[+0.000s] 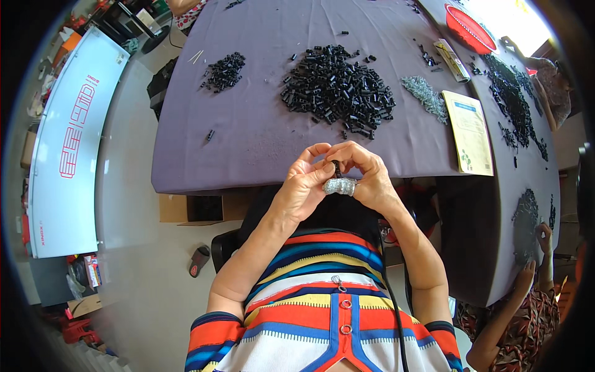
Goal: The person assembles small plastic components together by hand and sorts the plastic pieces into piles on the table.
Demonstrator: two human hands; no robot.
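Note:
My left hand [305,181] and my right hand [365,173] meet in front of my body, just off the table's near edge. Between their fingertips is a small black cylindrical piece [336,168], mostly covered by the fingers. Both hands are closed in a pinch around it. A silvery wrapping [339,186] covers what looks like my right thumb. Beyond my hands, a large pile of small black cylindrical pieces [338,90] lies on the table. A smaller pile of black pieces [224,72] sits to its left, and one loose piece [210,134] lies nearer to me.
A purple cloth covers the table [248,149]. At the right are clear small parts [424,96], a yellow booklet [468,133], a box [452,60] and a red basket [470,30]. Other people's hands [544,237] work along the right side. A cardboard box [173,209] stands below the table.

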